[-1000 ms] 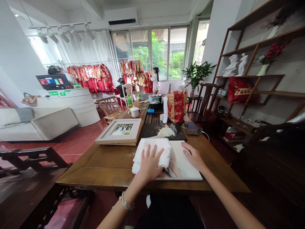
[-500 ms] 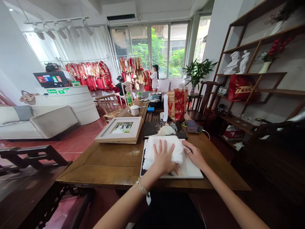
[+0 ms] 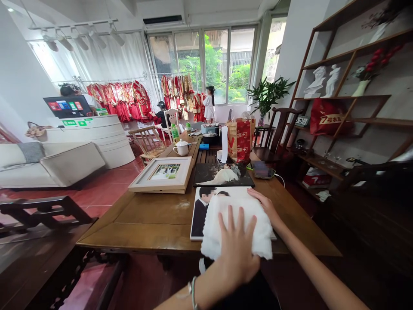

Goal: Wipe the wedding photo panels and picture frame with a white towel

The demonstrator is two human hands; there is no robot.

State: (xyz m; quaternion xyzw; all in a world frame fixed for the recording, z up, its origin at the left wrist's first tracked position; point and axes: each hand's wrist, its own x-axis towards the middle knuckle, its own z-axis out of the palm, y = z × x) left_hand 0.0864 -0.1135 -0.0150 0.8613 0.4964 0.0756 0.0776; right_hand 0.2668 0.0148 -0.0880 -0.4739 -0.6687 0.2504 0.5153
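My left hand (image 3: 239, 245) lies with fingers spread on a white cloth (image 3: 211, 221). The cloth covers much of a photo panel (image 3: 199, 206) and hangs past its near edge. Part of a printed couple shows on the panel's left side. My right hand (image 3: 265, 205) rests at the panel's upper right edge, fingers stretched out. The cloth hides part of that hand. Just beyond lies a second, dark photo panel (image 3: 206, 175) printed with a white gown.
On the wooden table (image 3: 135, 224) are a framed picture (image 3: 145, 181) at left, a lidded white cup (image 3: 182, 148), a red paper bag (image 3: 240, 140) and a phone (image 3: 263, 169) with a cable. Wooden shelves (image 3: 351, 118) stand at right. Other people are at the back.
My left hand has slid the white cloth toward me and to the right, uncovering the panel's upper left. My right hand stays at the panel's right edge.
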